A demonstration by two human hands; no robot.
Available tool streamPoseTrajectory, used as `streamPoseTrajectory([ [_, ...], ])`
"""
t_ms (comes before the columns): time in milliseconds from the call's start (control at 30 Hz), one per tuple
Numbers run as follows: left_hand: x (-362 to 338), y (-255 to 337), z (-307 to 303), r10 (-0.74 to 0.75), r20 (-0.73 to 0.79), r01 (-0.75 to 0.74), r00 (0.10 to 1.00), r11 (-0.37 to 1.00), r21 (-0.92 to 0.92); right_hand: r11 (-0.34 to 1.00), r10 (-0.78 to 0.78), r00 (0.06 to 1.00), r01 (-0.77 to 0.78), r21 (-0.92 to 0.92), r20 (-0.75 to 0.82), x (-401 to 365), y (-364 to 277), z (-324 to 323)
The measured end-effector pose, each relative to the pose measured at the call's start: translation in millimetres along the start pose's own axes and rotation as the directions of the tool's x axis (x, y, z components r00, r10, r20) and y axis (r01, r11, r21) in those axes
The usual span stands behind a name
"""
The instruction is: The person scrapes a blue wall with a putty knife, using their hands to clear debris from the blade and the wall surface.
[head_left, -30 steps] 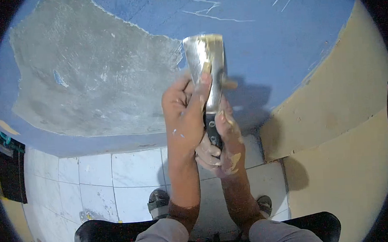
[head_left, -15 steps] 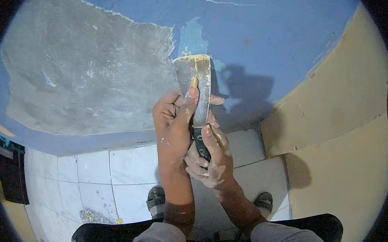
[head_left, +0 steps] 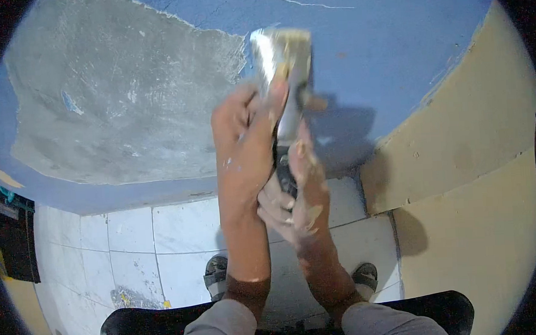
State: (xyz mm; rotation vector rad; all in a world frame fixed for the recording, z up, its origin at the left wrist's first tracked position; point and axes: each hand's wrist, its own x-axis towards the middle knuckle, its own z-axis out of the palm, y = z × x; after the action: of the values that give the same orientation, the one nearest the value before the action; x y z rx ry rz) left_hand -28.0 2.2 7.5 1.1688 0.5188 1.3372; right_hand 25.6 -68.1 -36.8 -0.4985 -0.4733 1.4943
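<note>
A putty knife [head_left: 290,121] with a wide metal blade and black riveted handle points up toward the wall, slightly blurred. Yellowish residue coats the blade's tip. My right hand [head_left: 303,196], smeared with pale paste, is closed around the handle. My left hand [head_left: 248,138] pinches the blade, its thumb on the front face and some fingers behind it. One fingertip shows past the blade's right edge. Behind the knife stands a blue wall [head_left: 389,58] with a bare grey patch [head_left: 125,96] on its left side.
Beige wall surface [head_left: 468,175] runs along the right. White floor tiles [head_left: 186,226] lie below the wall, with stains at lower left. My sandalled feet [head_left: 216,270] rest on the tiles. A dark object [head_left: 10,229] stands at the far left, beside the wall.
The putty knife has moved up and slightly right, with both hands still on it. Its blade now catches a bright glare and covers the pale blue spot on the wall.
</note>
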Motion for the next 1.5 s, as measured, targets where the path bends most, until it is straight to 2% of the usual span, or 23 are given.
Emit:
streamPoseTrajectory([
  [67,13.0,26.4,19.6,0.045,0.076,-0.042,0.996,0.999,-0.034,0.996,-0.033,0.998,0.029,0.084,0.047,9.3,-17.7,13.0],
  [100,20.2,28.4,20.0,0.070,0.144,-0.064,0.987,0.997,-0.048,0.985,-0.068,0.977,0.032,0.172,0.204,15.1,-16.6,9.2],
  [133,19.9,30.6,20.6,0.069,0.135,-0.063,0.988,0.997,-0.050,0.967,-0.100,0.929,0.007,0.255,0.356,20.9,-17.4,9.8],
  [200,16.0,31.1,21.8,0.070,0.118,-0.064,0.990,0.996,-0.056,0.988,-0.097,0.986,0.079,0.130,0.137,10.4,-22.7,17.4],
  [233,10.6,26.2,19.7,0.054,0.085,-0.048,0.995,0.997,-0.063,0.979,0.009,0.989,-0.039,0.199,0.150,7.2,-22.4,9.2],
  [333,-4.2,-3.6,3.5,0.067,-0.014,-0.067,0.998,0.997,0.025,0.991,-0.004,0.996,-0.009,0.131,0.095,-3.6,-3.5,-10.0],
  [367,-10.5,-8.6,-0.8,0.016,-0.019,-0.016,1.000,1.000,-0.003,0.988,0.037,0.998,-0.045,0.146,0.054,-8.2,2.6,-14.7],
  [467,-23.5,-15.2,-8.4,-0.090,-0.048,0.088,0.995,0.995,-0.049,0.994,0.111,0.993,-0.112,-0.019,-0.026,-15.9,9.5,-17.0],
  [533,-26.1,-16.1,-8.1,-0.102,-0.094,0.100,0.990,0.995,-0.028,0.995,0.101,0.995,-0.101,-0.015,-0.015,-15.8,10.3,-18.5],
  [633,-21.6,-20.6,-15.7,-0.131,-0.060,0.130,0.990,0.991,-0.013,0.994,0.104,0.995,-0.104,-0.017,-0.011,-12.8,10.7,-18.3],
  [733,-19.2,-13.8,-8.5,-0.110,-0.050,0.105,0.993,0.991,-0.086,0.994,0.108,0.994,-0.108,-0.006,-0.009,-12.2,6.8,-11.0],
  [800,-15.8,-4.1,-3.2,-0.103,-0.062,0.101,0.993,0.994,-0.044,0.997,0.076,0.997,-0.077,0.023,0.020,-11.0,3.6,-5.8],
  [900,-14.3,-4.1,-3.9,-0.101,-0.085,0.102,0.991,0.995,0.000,0.991,0.109,0.994,-0.109,0.078,0.003,-14.5,4.6,-2.0],
  [1033,-13.3,7.9,4.2,-0.131,-0.105,0.127,0.986,0.991,-0.042,0.998,0.069,0.998,-0.069,0.013,0.002,-13.9,2.6,2.7],
  [1100,-11.7,7.4,0.1,-0.133,-0.054,0.131,0.990,0.991,-0.043,0.998,0.050,0.999,-0.050,-0.048,0.013,-12.7,3.1,1.3],
  [1133,-11.7,7.4,-1.1,-0.134,-0.028,0.132,0.991,0.990,-0.042,0.998,0.054,0.998,-0.054,-0.032,0.015,-12.9,3.8,0.6],
  [1200,-14.3,10.0,1.4,-0.124,-0.080,0.123,0.989,0.992,-0.018,0.998,0.056,0.998,-0.056,-0.002,0.025,-12.0,4.8,-0.2],
  [1300,-11.6,2.1,-0.8,-0.101,-0.063,0.098,0.993,0.994,-0.041,0.996,0.083,0.996,-0.083,0.013,-0.044,-12.4,2.0,4.4],
  [1400,-0.4,1.3,2.1,-0.054,-0.010,0.054,0.998,0.997,-0.052,0.996,0.007,0.999,-0.011,0.089,0.054,-4.2,1.0,-1.6],
  [1500,6.0,21.2,16.3,-0.037,0.013,0.038,0.999,0.997,-0.064,0.998,-0.045,0.998,0.047,-0.039,0.050,0.1,-16.2,13.1],
])
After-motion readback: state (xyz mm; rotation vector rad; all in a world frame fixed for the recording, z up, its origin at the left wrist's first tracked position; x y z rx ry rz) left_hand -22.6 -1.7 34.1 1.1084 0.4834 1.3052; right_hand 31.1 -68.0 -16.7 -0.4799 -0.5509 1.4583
